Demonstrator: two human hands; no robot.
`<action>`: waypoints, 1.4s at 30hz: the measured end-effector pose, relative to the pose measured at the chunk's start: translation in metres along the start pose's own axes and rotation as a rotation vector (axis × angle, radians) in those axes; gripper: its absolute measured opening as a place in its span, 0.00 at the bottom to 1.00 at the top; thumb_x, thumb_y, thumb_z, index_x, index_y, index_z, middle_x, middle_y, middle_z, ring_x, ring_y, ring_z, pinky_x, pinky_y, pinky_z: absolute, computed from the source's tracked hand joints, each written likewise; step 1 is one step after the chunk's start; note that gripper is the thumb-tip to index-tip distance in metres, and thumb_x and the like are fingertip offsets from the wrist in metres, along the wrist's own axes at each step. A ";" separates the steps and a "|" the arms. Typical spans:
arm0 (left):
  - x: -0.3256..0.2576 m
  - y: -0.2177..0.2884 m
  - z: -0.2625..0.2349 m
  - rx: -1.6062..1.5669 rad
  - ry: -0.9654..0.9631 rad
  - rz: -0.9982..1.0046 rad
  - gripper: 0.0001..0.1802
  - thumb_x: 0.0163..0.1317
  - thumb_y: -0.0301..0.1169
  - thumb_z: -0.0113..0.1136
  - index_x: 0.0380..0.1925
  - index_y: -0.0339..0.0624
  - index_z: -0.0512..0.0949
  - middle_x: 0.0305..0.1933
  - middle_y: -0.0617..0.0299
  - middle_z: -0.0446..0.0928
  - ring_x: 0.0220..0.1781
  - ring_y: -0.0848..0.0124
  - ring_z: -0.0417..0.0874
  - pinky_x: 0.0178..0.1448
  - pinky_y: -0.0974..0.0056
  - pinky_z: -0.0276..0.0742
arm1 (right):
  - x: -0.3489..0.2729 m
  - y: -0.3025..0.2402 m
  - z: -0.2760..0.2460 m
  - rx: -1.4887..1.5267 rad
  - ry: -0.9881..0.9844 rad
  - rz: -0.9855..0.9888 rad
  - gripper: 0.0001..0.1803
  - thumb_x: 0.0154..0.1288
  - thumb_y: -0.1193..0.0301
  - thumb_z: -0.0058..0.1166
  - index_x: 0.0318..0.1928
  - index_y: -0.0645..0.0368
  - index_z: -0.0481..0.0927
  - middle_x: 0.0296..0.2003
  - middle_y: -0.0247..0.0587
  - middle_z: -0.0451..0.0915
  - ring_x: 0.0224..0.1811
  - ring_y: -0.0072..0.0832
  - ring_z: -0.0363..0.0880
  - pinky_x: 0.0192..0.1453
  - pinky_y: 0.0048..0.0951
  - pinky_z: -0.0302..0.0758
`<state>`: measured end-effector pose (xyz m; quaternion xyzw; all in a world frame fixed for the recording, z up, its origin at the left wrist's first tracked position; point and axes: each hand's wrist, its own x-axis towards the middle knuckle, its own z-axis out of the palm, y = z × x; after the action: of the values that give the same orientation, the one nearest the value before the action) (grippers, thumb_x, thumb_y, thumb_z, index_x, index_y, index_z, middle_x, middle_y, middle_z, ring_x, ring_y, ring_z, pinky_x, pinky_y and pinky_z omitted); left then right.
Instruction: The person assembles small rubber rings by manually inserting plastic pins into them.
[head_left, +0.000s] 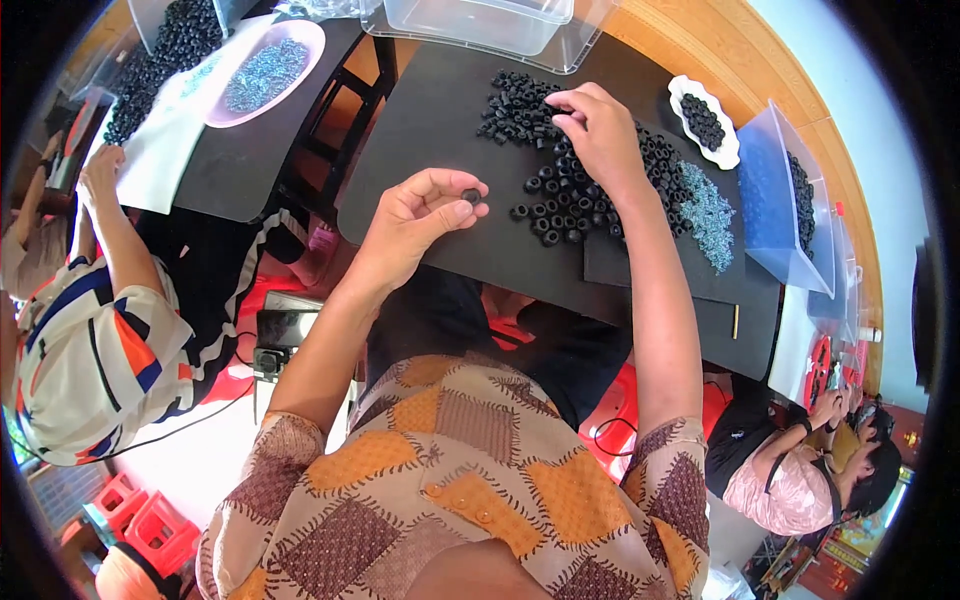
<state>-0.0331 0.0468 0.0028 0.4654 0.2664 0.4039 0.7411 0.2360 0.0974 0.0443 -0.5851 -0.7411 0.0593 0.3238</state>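
My left hand [425, 215] is closed above the dark table, pinching a small black ring-shaped piece [472, 197] between thumb and fingertips. Over the far side of the table my right hand [598, 130] has its thumb and forefinger bent toward each other at a heap of small black pieces [515, 108]. Whatever lies between those fingertips blends into the black heap. Below and beside the right wrist spreads a second heap of round black rings with holes [570, 205]. Small clear-blue pieces [708, 215] are piled to the right of my right forearm.
A white scalloped dish [728, 150] holds black pieces at the far right, beside a translucent blue bin [775, 215]. Clear plastic tubs [480, 40] stand at the back. People work on both sides; an oval pink tray [312, 50] of blue pieces lies on the left table.
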 end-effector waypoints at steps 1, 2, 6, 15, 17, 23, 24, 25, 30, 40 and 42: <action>0.000 -0.001 -0.002 -0.012 -0.007 0.017 0.13 0.68 0.23 0.59 0.51 0.38 0.77 0.52 0.57 0.80 0.50 0.71 0.84 0.54 0.70 0.80 | 0.003 0.003 0.006 -0.028 -0.007 -0.032 0.09 0.58 0.73 0.61 0.41 0.55 0.85 0.34 0.40 0.79 0.39 0.41 0.80 0.45 0.39 0.76; 0.000 -0.001 -0.002 -0.011 -0.007 0.018 0.13 0.68 0.23 0.59 0.51 0.38 0.77 0.52 0.57 0.80 0.50 0.71 0.84 0.54 0.70 0.80 | 0.004 0.006 0.010 -0.027 -0.007 -0.033 0.09 0.58 0.73 0.61 0.41 0.55 0.85 0.34 0.40 0.79 0.39 0.41 0.80 0.45 0.39 0.76; 0.000 0.000 -0.001 -0.133 -0.007 0.004 0.13 0.67 0.23 0.61 0.51 0.38 0.78 0.51 0.57 0.81 0.51 0.69 0.84 0.53 0.68 0.80 | 0.005 0.011 0.016 -0.142 -0.076 -0.030 0.08 0.58 0.70 0.62 0.39 0.54 0.85 0.33 0.41 0.78 0.40 0.41 0.79 0.45 0.40 0.76; -0.001 0.001 -0.004 -0.173 -0.024 -0.015 0.14 0.65 0.21 0.62 0.50 0.39 0.79 0.52 0.55 0.81 0.51 0.67 0.85 0.54 0.67 0.81 | -0.039 -0.028 -0.015 0.408 0.040 0.258 0.06 0.60 0.78 0.64 0.37 0.63 0.82 0.34 0.35 0.84 0.35 0.20 0.83 0.41 0.23 0.79; -0.004 -0.001 -0.003 -0.161 -0.038 -0.014 0.14 0.64 0.21 0.63 0.50 0.38 0.78 0.52 0.55 0.81 0.51 0.66 0.85 0.54 0.67 0.81 | -0.060 -0.044 -0.017 0.488 0.036 0.252 0.06 0.59 0.79 0.65 0.37 0.63 0.82 0.33 0.35 0.84 0.35 0.19 0.83 0.42 0.23 0.79; -0.009 -0.007 0.012 -0.219 -0.085 -0.037 0.17 0.64 0.20 0.62 0.53 0.39 0.77 0.52 0.56 0.81 0.51 0.68 0.85 0.56 0.68 0.80 | -0.099 -0.083 -0.013 0.680 0.042 0.204 0.09 0.56 0.85 0.65 0.38 0.63 0.83 0.36 0.36 0.82 0.38 0.20 0.81 0.42 0.21 0.78; -0.010 -0.006 0.015 -0.213 -0.072 -0.036 0.18 0.63 0.20 0.62 0.53 0.39 0.77 0.51 0.57 0.82 0.50 0.68 0.85 0.56 0.68 0.80 | -0.103 -0.086 -0.012 0.696 0.066 0.166 0.09 0.56 0.85 0.64 0.38 0.64 0.83 0.37 0.36 0.82 0.38 0.20 0.81 0.42 0.21 0.78; -0.011 -0.005 0.018 -0.206 -0.057 -0.031 0.19 0.62 0.19 0.63 0.54 0.38 0.77 0.49 0.58 0.82 0.49 0.68 0.85 0.55 0.68 0.81 | -0.105 -0.088 -0.010 0.714 0.088 0.125 0.09 0.56 0.85 0.64 0.38 0.64 0.83 0.38 0.37 0.82 0.39 0.21 0.80 0.42 0.21 0.78; -0.013 -0.010 0.024 -0.125 -0.074 0.005 0.19 0.61 0.21 0.65 0.53 0.38 0.78 0.48 0.59 0.82 0.48 0.70 0.85 0.54 0.68 0.81 | -0.115 -0.092 -0.006 0.791 0.087 0.152 0.10 0.57 0.86 0.63 0.39 0.64 0.82 0.38 0.36 0.81 0.40 0.21 0.80 0.43 0.22 0.78; -0.015 -0.008 0.038 -0.305 -0.120 -0.147 0.15 0.67 0.23 0.61 0.53 0.39 0.79 0.52 0.58 0.80 0.48 0.71 0.85 0.51 0.71 0.84 | -0.120 -0.090 -0.008 0.838 0.116 0.104 0.09 0.58 0.87 0.61 0.39 0.64 0.81 0.40 0.37 0.80 0.42 0.22 0.80 0.46 0.23 0.79; -0.014 -0.013 0.035 -0.323 -0.160 -0.130 0.15 0.67 0.23 0.61 0.54 0.39 0.78 0.52 0.58 0.80 0.49 0.70 0.85 0.52 0.71 0.84 | -0.120 -0.090 -0.011 0.823 0.117 0.100 0.09 0.58 0.88 0.61 0.38 0.64 0.81 0.40 0.38 0.80 0.42 0.22 0.80 0.46 0.23 0.79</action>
<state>-0.0086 0.0152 0.0058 0.3530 0.1680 0.3542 0.8495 0.1797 -0.0421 0.0459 -0.4446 -0.6065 0.3328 0.5690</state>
